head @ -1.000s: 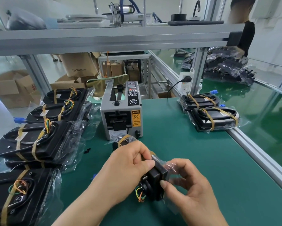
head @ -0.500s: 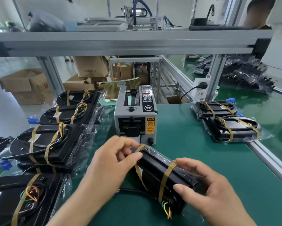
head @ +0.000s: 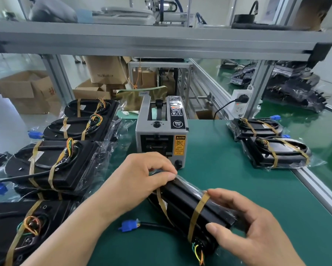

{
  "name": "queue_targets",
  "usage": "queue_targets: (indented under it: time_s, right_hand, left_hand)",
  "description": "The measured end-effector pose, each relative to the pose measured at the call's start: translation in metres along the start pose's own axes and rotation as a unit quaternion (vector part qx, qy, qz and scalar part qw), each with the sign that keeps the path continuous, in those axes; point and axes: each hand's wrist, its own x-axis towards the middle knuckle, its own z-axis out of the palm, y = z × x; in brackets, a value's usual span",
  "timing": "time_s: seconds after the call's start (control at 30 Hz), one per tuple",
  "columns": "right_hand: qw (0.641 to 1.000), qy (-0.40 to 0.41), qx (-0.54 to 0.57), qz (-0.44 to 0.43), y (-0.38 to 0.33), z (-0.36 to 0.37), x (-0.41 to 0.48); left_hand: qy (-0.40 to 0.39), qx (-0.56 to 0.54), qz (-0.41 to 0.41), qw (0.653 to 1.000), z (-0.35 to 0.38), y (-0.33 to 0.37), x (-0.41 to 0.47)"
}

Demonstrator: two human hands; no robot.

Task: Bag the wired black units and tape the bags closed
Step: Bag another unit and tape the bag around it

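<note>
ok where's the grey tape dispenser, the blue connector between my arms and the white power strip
grey tape dispenser (head: pixel 160 148): head view, front face
blue plastic connector (head: pixel 127 225): head view, plug body
white power strip (head: pixel 239 109): head view, socket face

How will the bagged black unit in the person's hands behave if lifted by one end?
The black rectangular unit looks rigid, so probably lifts as one piece. Its glossy clear plastic bag may prove slippery. Its black cable with blue connector lies loose, so would likely dangle.
</note>
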Motion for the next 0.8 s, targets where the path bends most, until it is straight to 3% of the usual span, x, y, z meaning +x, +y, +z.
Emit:
queue_targets:
  time_s: [0.13, 0.3, 0.47, 0.6, 0.7, 0.8]
  right_hand:
    - [0.999, -0.026, -0.027, 0.0, -0.006, -0.002, 0.0]
    - [0.992, -0.103, -0.06, 0.028, -0.026, -0.009, 0.007]
    - [0.974, -0.044, -0.221, 0.035, -0.047, 0.003, 0.033]
    - [0.972, -0.066, -0.227, 0.007, -0.053, 0.022, 0.06]
    - [0.972, -0.076, -0.221, 0.002, -0.049, 0.025, 0.068]
    - [0.976, -0.051, -0.21, 0.0, -0.044, 0.026, 0.069]
  left_hand:
    - [0.0, 0.019, -0.037, 0.999, -0.002, 0.003, 0.001]
    - [-0.107, 0.005, -0.105, 0.989, -0.017, 0.007, 0.013]
    - [-0.151, -0.012, -0.1, 0.983, -0.022, 0.012, 0.018]
    - [-0.162, -0.038, -0.092, 0.982, -0.02, 0.011, 0.019]
    - [-0.145, -0.09, -0.105, 0.98, -0.017, 0.008, 0.016]
    - [-0.014, -0.211, -0.202, 0.956, -0.007, -0.005, 0.018]
